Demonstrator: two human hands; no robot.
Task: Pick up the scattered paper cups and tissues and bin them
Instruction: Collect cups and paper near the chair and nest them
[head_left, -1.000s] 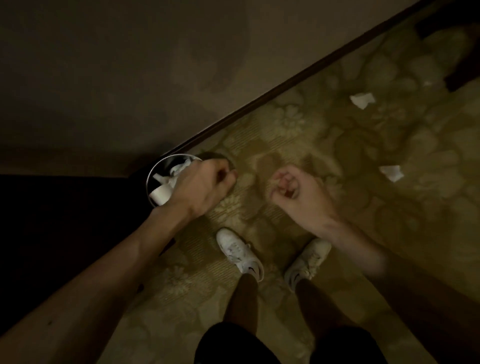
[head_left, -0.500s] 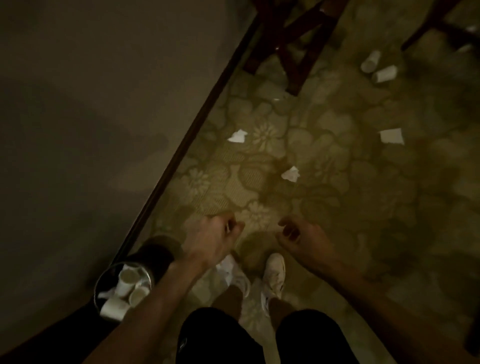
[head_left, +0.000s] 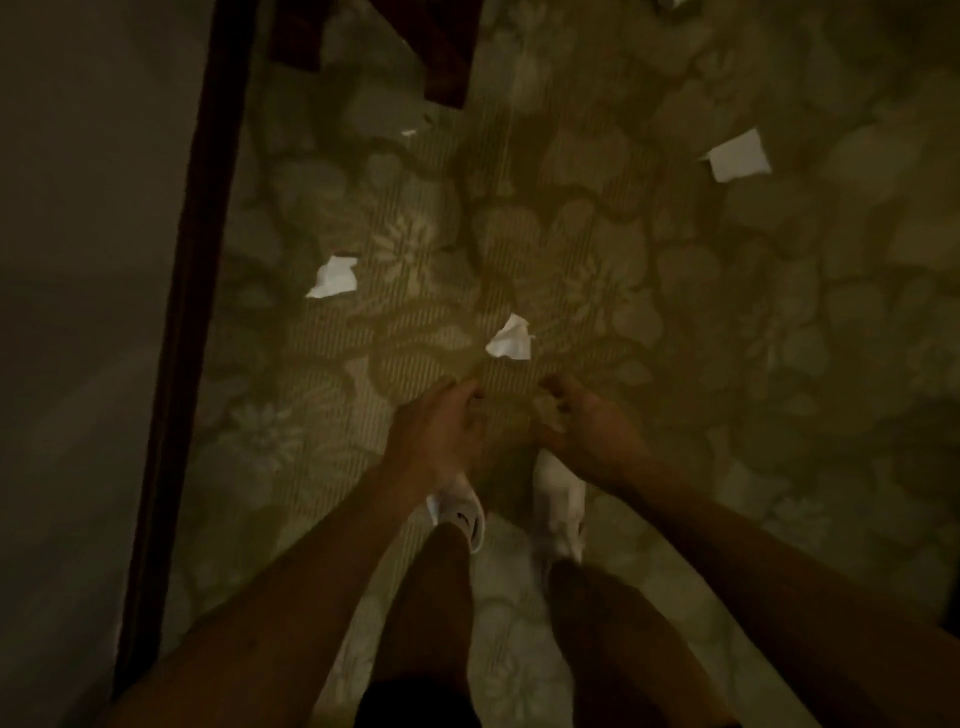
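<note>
Your fingers on both hands are loosely curled and, as far as the dim, blurred view shows, hold nothing: the left hand shows its back, the right hand is half turned inward, and both hang low in front of you above your white shoes. Just beyond the fingertips, between the two hands and a little further out, lies the nearest tissue, crumpled on the flowered carpet. A second tissue lies further left, near the dark skirting board, and a third tissue sits well apart at the upper right. No paper cup and no bin is in view. You seem to be between loads, heading for the next pick-up. The next move likely calls for bending down and pinching the nearest tissue with either hand; it is light and limp, so a fingertip pinch should do, and you could gather the left one too before turning to find the bin. Dark furniture legs stand at the top. A dark curved mark shows on the left shoe, too blurred to name; no writing can be read.
</note>
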